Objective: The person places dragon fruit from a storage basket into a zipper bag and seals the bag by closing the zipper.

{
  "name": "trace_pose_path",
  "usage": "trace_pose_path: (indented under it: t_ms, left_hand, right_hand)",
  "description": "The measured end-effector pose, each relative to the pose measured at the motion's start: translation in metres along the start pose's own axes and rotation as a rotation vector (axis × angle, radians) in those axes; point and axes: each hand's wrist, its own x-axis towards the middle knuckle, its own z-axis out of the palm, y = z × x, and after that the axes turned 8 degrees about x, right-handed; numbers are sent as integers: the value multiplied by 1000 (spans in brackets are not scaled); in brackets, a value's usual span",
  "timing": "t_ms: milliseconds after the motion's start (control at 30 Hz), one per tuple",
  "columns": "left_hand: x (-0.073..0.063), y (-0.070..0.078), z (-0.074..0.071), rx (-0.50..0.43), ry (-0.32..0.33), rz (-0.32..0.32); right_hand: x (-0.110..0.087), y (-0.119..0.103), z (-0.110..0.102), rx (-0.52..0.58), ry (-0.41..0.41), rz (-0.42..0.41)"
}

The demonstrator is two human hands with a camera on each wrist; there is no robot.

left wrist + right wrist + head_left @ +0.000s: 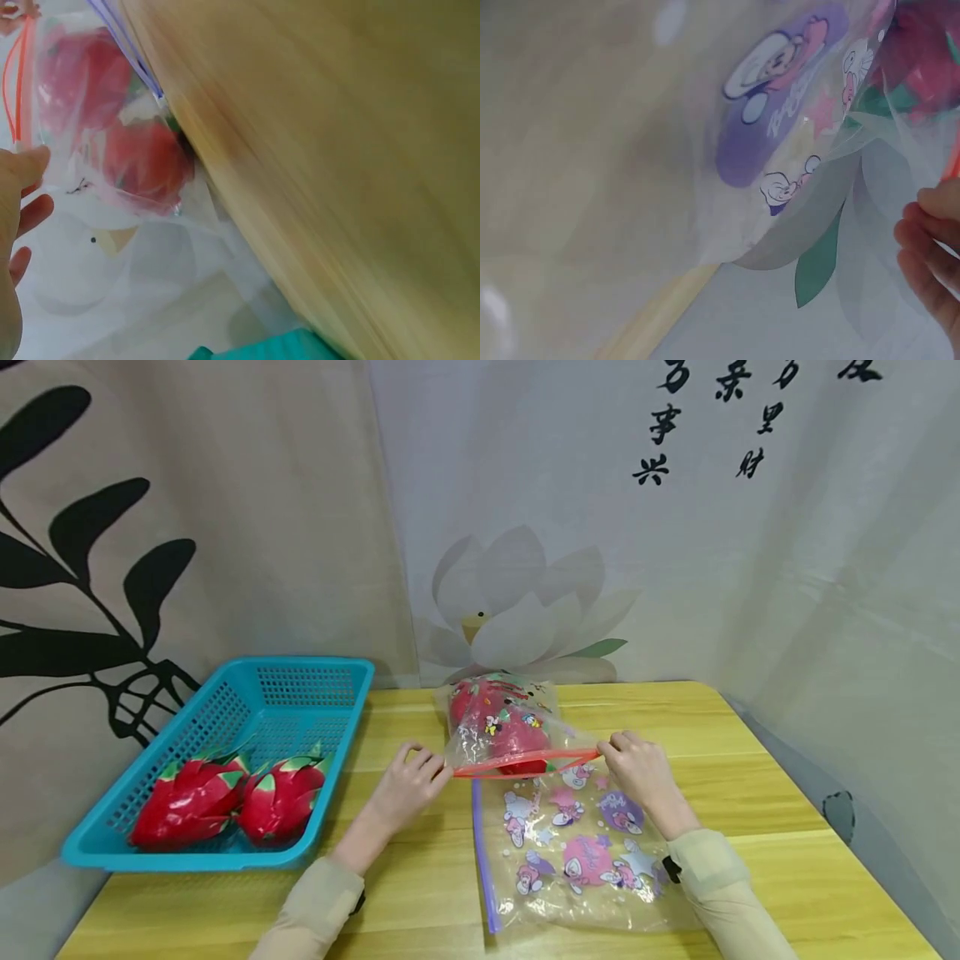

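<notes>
A clear zip bag (468,747) with a red-orange zip strip (517,763) stands at the back of the table, dragon fruits (517,731) inside it. My left hand (411,783) pinches the left end of the strip. At its other end, my right hand (643,770) pinches the corner between thumb and fingers. The strip is stretched between both hands, its two edges parted a little. In the left wrist view two red dragon fruits (146,165) show through the plastic. Beneath, a second clear bag (592,860) printed with cartoon figures lies flat, its purple zip (483,860) to the left.
On the left stands a blue plastic basket (352,735) with two dragon fruits (191,806) in its near part. The wooden table (780,827) ends at a printed curtain (300,527) behind.
</notes>
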Motion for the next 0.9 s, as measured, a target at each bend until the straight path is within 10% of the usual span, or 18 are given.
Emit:
trace_pose_path:
  t_ms: [533, 900]
  left_hand:
    - [-5, -1, -4, -28, 27, 44]
    - [2, 3, -3, 17, 44, 54]
  right_hand:
    - [30, -59, -28, -84, -216, 121]
    - [80, -122, 6, 51, 38, -175]
